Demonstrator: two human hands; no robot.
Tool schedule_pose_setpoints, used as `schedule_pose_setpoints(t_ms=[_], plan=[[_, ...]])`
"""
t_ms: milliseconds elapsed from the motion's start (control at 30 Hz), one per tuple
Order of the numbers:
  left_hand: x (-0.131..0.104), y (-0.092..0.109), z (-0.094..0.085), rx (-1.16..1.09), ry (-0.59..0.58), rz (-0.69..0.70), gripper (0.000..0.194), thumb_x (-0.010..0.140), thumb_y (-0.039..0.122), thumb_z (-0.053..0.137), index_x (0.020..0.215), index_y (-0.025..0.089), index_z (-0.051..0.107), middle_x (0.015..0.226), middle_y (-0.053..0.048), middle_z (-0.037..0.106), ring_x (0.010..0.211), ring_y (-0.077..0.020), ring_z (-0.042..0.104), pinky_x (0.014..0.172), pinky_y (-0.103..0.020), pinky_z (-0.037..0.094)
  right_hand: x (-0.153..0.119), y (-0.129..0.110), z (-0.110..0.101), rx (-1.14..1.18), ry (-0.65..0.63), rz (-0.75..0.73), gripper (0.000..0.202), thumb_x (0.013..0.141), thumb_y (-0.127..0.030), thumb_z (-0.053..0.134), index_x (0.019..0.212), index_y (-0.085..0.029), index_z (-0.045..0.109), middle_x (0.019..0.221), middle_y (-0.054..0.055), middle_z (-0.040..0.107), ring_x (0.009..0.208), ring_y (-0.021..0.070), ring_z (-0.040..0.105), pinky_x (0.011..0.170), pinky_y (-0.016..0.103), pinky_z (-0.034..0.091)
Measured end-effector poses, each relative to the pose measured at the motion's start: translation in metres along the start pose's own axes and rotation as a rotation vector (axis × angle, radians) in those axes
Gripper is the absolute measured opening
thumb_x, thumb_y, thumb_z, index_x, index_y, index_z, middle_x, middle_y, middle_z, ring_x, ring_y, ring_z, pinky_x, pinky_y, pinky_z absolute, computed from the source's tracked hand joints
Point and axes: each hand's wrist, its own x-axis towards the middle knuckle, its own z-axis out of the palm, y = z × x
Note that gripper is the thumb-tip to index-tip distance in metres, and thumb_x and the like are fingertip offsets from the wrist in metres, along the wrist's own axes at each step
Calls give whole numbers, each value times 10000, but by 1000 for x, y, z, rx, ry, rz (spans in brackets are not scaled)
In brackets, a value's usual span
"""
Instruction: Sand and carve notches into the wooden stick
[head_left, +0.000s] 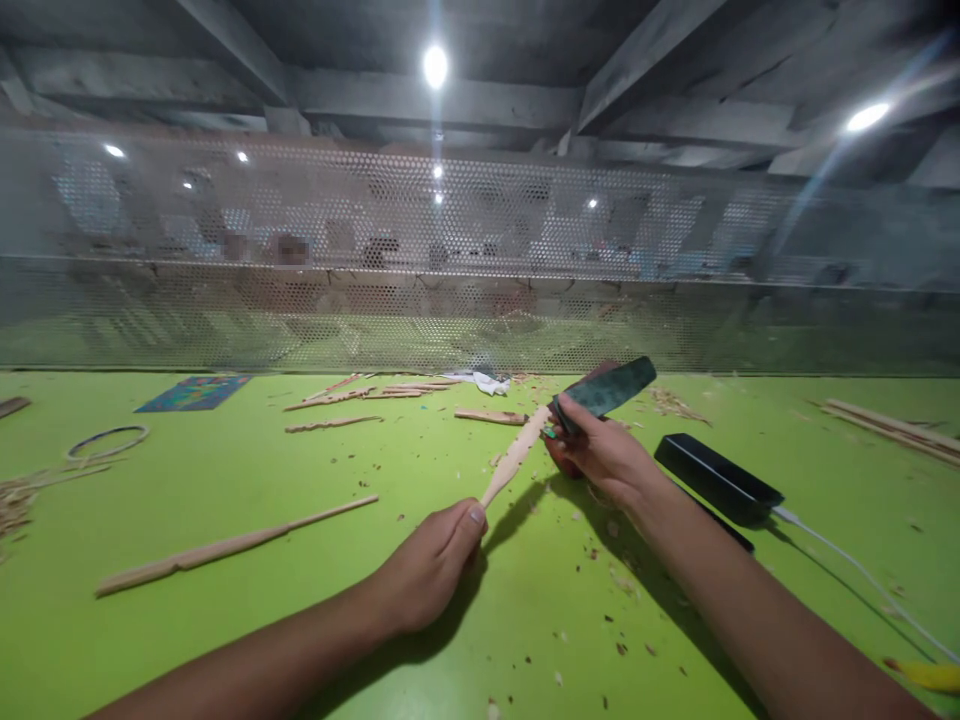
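Observation:
My left hand [429, 565] is closed round the narrow end of a carved, pale wooden stick [517, 460], thumb along the top. The stick slants up and away to the right, above the table. At its far end, my right hand [598, 448] pinches a dark green strip of sandpaper [619, 386] folded against the wood. Fingers and paper cover the stick's tip. Just behind lies another piece of wood [487, 416], partly darker. A longer carved stick [232, 547] rests on the table, left of my left hand.
Shavings dot the green table [315, 660]. A black box-shaped device [716, 480] with a white cable [862, 570] lies right of my right forearm. Several carved sticks [334, 424], a ring [109, 442] and a coloured card [193, 393] are farther back. A perforated partition [465, 230] borders the far edge.

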Motion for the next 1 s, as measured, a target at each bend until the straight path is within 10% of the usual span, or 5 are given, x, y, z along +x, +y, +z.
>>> schedule_pose_setpoints(t_ms=[500, 800, 1000], plan=[[1, -2, -1, -19, 15, -4, 526, 1082, 655, 289, 802, 236, 439, 735, 38, 410, 685, -163, 391, 654, -318, 336, -13, 3, 7, -136, -137, 87, 353, 710, -501, 934, 799, -197, 776, 825, 54, 728, 749, 175, 598, 641, 283, 462], [4, -6, -1, -43, 16, -10, 526, 1074, 671, 282, 800, 241, 410, 712, 46, 402, 655, -154, 374, 627, -307, 332, -39, 45, 26, -165, -279, 153, 409, 644, -494, 985, 785, -182, 762, 815, 81, 732, 714, 191, 587, 617, 312, 415], [1, 0, 1, -24, -12, -22, 503, 1077, 647, 310, 802, 242, 425, 727, 40, 408, 676, -165, 384, 649, -316, 330, -12, 15, 9, -104, -110, 99, 355, 665, -482, 960, 809, -226, 762, 816, 45, 715, 745, 190, 579, 620, 304, 441]])
